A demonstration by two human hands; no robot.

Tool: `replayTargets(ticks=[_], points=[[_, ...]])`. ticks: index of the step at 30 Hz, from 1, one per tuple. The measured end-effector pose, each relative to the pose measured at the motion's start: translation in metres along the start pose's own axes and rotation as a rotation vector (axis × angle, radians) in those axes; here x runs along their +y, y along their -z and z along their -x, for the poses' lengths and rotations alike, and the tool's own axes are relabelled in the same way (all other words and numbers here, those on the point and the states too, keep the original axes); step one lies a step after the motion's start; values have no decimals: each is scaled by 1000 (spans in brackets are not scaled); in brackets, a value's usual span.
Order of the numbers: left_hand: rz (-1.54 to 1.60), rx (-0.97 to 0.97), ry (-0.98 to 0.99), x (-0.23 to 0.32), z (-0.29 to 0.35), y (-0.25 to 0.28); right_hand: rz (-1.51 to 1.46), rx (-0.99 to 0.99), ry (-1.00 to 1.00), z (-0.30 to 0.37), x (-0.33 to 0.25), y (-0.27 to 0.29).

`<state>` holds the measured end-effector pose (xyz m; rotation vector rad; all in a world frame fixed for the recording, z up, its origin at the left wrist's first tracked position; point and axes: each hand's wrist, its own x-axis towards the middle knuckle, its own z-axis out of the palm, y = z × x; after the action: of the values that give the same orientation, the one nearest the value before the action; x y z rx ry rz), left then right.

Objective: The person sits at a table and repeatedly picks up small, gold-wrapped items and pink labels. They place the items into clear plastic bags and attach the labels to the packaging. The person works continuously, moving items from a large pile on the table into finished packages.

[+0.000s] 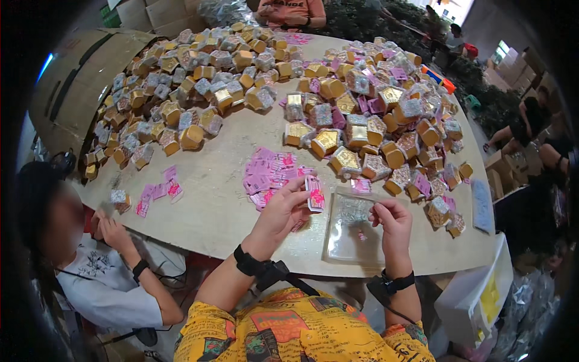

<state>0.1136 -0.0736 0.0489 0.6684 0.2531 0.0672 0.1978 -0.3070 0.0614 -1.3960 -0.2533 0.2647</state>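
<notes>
My left hand (283, 208) holds a small pink-and-white card tag (314, 194) upright between thumb and fingers. Just right of it, my right hand (392, 222) is pinched closed above a clear shallow tray (330, 244); whatever sits between its fingertips is too small to make out. Thin, fine pieces (353, 211) lie in the tray, along with a small pink bit (362, 235). Behind my left hand spreads a heap of pink tags (262, 172). One more pink tag (360, 185) rests by the tray's far edge.
Gold and glittery house-shaped ornaments form a left pile (181, 96) and a right pile (374, 120), the right one mixed with pink tags. A person (108, 283) sits at my left; another (292, 12) is across the table. A blue strip (482, 205) lies at the right edge.
</notes>
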Motion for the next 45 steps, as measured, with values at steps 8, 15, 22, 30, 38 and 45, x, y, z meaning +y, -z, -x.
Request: replayTargets(ticks=[8, 15, 22, 30, 38, 45], points=[[-919, 220, -359, 53, 37, 26, 5, 27, 7, 4, 8, 7], [-2001, 397, -500, 74, 55, 40, 46, 14, -3, 3, 12, -5], [-2091, 258, -593, 27, -27, 31, -30, 2, 54, -2, 7, -29], [-1164, 104, -301, 46, -28, 18, -210, 18, -121, -14, 4, -62], [-925, -46, -234, 42, -10, -11, -300, -73, -131, -21, 21, -110], [-1093, -28, -478, 43, 3, -22, -525, -109, -380, -13, 21, -110]])
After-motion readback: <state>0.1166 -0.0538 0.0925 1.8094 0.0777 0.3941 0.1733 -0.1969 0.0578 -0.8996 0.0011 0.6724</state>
